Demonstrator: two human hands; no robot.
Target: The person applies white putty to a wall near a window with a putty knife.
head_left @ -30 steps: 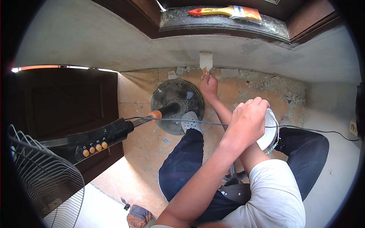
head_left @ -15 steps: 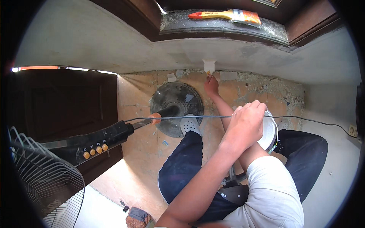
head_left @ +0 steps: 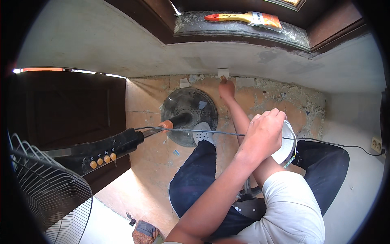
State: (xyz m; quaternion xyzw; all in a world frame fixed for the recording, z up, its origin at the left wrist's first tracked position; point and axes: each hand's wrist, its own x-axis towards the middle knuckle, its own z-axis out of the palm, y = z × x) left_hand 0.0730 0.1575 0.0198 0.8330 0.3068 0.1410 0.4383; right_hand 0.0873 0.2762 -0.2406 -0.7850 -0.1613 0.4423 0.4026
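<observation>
My forearms cross, the left over the right. My right hand [head_left: 226, 88], far ahead at the foot of the wall, is closed on a small flat tool [head_left: 223, 73] with a broad white end and a short brownish handle. Whether it is a brush or a scraper I cannot tell. The white end lies against the wall [head_left: 195, 57] just above the floor. Nearer to me, my left hand [head_left: 265, 132] grips the upper edge of a white tub [head_left: 285, 148]. My left hand and forearm hide much of the tub.
A black cable [head_left: 195, 130] stretches across in front of me to a wall socket [head_left: 376, 144]. A fan with a wire cage [head_left: 61, 195] and round black base [head_left: 174, 101] leans at left. A paintbrush [head_left: 231, 17] lies on the sill. Debris and chipped tiles [head_left: 284, 93] line the wall.
My right hand has shifted slightly down, and less of the tool's white end shows. My left hand stays on the tub. The whole view has shifted slightly.
</observation>
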